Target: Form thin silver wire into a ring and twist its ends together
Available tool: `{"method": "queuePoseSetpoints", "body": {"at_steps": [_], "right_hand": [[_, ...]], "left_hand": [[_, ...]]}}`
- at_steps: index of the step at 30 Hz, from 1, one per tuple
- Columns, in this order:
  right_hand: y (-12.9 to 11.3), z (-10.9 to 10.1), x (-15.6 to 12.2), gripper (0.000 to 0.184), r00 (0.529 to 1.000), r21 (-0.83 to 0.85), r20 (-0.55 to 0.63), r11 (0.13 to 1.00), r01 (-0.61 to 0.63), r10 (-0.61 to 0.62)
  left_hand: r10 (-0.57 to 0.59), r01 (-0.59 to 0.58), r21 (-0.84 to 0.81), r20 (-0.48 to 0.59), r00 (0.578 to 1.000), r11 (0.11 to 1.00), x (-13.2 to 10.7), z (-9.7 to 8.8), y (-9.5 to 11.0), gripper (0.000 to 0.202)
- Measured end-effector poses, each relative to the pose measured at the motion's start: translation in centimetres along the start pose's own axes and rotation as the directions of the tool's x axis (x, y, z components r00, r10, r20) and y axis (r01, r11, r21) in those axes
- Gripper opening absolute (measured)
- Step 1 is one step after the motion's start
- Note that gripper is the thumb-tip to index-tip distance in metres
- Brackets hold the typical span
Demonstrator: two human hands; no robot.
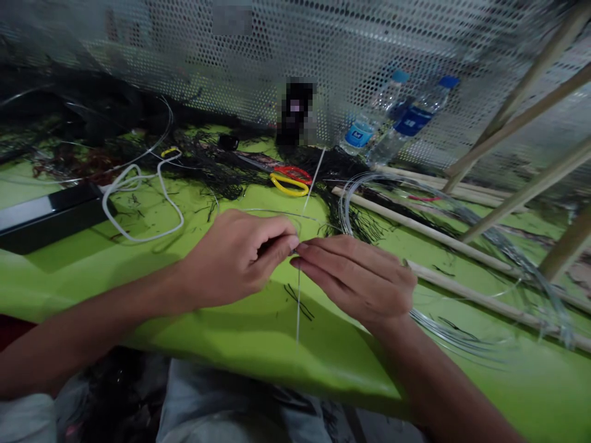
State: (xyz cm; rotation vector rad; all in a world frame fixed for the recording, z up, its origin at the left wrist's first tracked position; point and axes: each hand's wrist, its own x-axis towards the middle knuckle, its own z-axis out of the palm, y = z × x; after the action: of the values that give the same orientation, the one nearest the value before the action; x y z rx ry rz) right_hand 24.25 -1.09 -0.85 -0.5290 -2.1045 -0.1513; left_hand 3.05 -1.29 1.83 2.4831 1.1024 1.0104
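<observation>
Above the green table, my left hand [242, 252] comes in from the left, thumb and forefinger pinched together. My right hand [357, 277] meets it fingertip to fingertip, its fingers also closed in a pinch. A thin pale strand [298, 314] runs up and down the picture through the spot where the fingertips meet. Another thin strand [277, 212] curves just beyond the fingers. Whatever small part lies between the fingertips is mostly hidden. Scissors [289, 192] with red and yellow handles lie farther back, behind the hands.
At the right, a coil of clear line [344, 209] lies by wooden sticks [415, 229]. Two water bottles [360, 132] lean against the perforated metal panel [194, 55]. Black fibres [217, 175] are strewn behind. On the left are a white cord [178, 212] and a dark box [55, 218].
</observation>
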Motion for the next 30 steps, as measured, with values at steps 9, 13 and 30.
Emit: {"method": "queuePoseSetpoints", "body": {"at_steps": [9,13,30], "right_hand": [[-1.3,0.0,1.1,0.024,0.851,0.177,0.162,0.834,-0.522,0.499],[-0.7,0.6,0.1,0.007,0.975,-0.077,-0.096,0.975,-0.207,0.199],[0.7,-0.1,0.6,0.009,0.99,-0.2,0.09,0.972,0.124,-0.108]], "left_hand": [[0.095,-0.087,0.118,-0.059,0.994,0.989,-0.4,0.9,-0.1,0.025],[0.013,-0.009,0.106,-0.035,0.999,0.994,-0.3,0.8,-0.2,0.023],[0.067,-0.057,0.154,-0.057,0.996,0.986,-0.4,0.7,0.1,0.027]]}}
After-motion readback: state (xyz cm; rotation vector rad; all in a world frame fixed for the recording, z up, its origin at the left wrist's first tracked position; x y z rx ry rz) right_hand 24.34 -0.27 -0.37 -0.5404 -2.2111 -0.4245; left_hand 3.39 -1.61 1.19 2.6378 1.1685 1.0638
